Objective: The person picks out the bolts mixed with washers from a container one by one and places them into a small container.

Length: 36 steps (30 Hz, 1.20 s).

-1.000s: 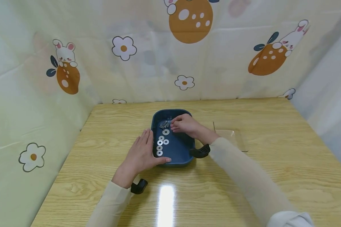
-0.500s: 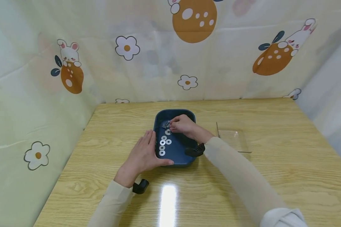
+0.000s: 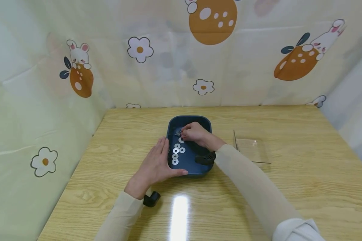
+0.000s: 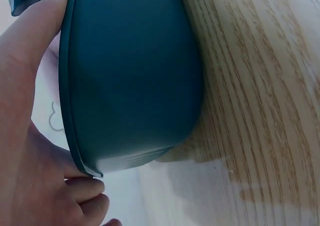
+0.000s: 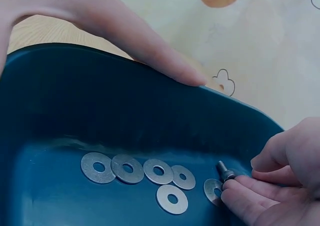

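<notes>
A dark blue tray stands on the table, holding several flat washers and bolts. My left hand rests against its near left corner, straight fingers along the left wall and thumb on the near rim. Inside the far part, my right hand is low among the bolts. In the right wrist view its fingertips touch the head of a bolt, beside a partly covered washer. The thumb tip is apart from that bolt. Whether the curled fingers grip other bolts is hidden.
To the right of the tray lies a clear, thin-walled box or sheet with dark edges, partly behind the right forearm. A patterned curtain hangs along the back and left of the wooden table.
My right hand has shifted left relative to the tray, over the bolts, so fewer of them show. The left hand keeps its place at the tray. The whole head view has drifted slightly.
</notes>
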{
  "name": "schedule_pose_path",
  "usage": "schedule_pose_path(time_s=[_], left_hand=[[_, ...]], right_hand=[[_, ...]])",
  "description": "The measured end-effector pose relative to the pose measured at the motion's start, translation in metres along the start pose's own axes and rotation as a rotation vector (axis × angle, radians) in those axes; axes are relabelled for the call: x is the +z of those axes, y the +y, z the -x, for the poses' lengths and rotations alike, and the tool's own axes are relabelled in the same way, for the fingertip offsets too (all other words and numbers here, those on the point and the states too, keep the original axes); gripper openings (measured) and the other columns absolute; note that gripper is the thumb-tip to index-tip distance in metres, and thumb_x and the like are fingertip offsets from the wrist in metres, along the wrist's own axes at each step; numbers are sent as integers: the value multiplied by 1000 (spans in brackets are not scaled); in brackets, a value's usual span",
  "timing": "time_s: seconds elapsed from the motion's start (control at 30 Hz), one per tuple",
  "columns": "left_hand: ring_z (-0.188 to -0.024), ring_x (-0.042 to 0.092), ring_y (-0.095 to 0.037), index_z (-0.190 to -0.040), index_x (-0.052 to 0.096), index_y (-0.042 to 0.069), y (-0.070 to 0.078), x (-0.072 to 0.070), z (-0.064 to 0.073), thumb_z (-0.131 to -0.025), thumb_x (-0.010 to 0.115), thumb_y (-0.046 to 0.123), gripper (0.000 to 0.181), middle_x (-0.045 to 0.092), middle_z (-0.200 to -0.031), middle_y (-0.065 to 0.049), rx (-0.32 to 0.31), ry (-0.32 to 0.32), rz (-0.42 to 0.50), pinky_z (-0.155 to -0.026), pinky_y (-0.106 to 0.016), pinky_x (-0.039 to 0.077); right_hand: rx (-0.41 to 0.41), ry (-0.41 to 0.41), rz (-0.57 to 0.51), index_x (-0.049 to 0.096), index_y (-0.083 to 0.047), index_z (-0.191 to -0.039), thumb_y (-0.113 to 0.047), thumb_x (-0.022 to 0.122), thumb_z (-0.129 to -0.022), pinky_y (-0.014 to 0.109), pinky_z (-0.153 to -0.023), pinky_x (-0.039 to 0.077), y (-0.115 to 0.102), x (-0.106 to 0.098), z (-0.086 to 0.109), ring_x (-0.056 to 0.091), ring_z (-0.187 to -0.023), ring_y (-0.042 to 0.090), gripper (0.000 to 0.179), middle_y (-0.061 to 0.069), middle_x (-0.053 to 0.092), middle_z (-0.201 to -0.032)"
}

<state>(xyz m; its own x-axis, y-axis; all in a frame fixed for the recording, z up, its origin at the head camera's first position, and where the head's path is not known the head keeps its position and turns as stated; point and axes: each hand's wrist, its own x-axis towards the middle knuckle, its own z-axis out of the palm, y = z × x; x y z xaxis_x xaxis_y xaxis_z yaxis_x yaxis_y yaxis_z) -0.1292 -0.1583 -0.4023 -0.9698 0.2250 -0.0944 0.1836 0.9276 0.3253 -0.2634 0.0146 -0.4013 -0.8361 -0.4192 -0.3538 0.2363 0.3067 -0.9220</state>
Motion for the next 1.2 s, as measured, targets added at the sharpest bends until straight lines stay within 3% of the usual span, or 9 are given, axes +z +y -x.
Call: schedule_pose_path(time_s=[0.17, 0.6, 1.2], left_hand=[[-156, 10, -26, -159, 7, 5, 1, 1, -1, -70, 61, 86, 132, 6, -168, -12, 6, -5, -2, -127, -43, 16], [-156, 10, -26, -159, 7, 4, 0, -1, 0, -70, 62, 85, 132, 7, -168, -13, 2, -5, -3, -127, -43, 16], [-155, 11, -26, -159, 8, 4, -1, -2, 0, -70, 62, 85, 131, 8, -167, -13, 6, -5, -4, -127, -42, 16]], right_hand=[[17, 2, -20, 48, 12, -138, -4, 42, -103, 41, -110, 47, 0, 0, -3, 56, -125, 36, 38, 27, 53, -137], [66, -26, -216, 44, 13, -140, 1, 43, -102, 40, -112, 45, 2, 12, -9, 53, -131, 36, 40, 28, 50, -140], [122, -56, -304, 48, 11, -137, 2, 46, -100, 36, -107, 49, 5, 17, -14, 56, -128, 34, 38, 25, 51, -135]])
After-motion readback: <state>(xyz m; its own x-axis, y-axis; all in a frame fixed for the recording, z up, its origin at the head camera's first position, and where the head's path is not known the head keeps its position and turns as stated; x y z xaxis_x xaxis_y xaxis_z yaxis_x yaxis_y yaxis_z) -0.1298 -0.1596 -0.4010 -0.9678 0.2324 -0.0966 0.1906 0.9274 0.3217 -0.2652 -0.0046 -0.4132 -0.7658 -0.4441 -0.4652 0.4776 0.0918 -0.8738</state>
